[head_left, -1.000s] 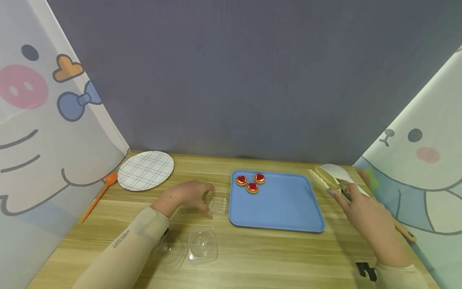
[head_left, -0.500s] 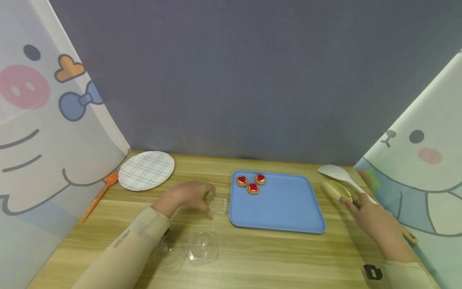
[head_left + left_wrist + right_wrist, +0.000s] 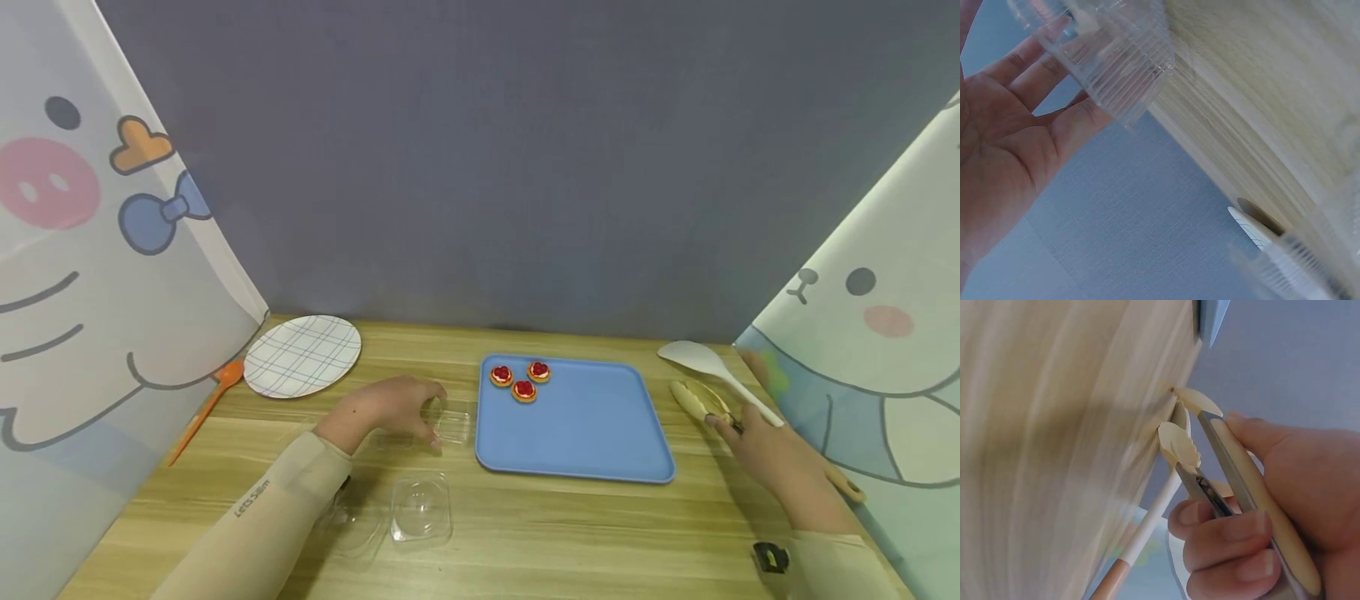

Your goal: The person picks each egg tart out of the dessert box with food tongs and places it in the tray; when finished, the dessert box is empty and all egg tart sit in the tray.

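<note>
My left hand (image 3: 392, 406) holds a clear plastic box (image 3: 453, 426) at the left side of a blue tray (image 3: 585, 437). In the left wrist view its fingers show behind the ribbed wall of the box. My right hand (image 3: 780, 458) grips tongs (image 3: 1238, 469) with cream, scalloped tips, right of the tray. The tips stand apart with nothing between them, low near the table. Three small red-topped tarts, one of them a front tart (image 3: 524, 391), lie in the tray's far left corner.
A white spoon (image 3: 699, 358) with a wooden handle end lies beside the tongs. At the left are a checked plate (image 3: 303, 356) and an orange spoon (image 3: 204, 412). Clear plastic containers, including a square one (image 3: 421, 508), sit in front. A grey wall stands behind.
My right hand has moved the tongs a little right and toward me, lowering them away from the white spoon's bowl. My left hand has stayed in place on the clear box.
</note>
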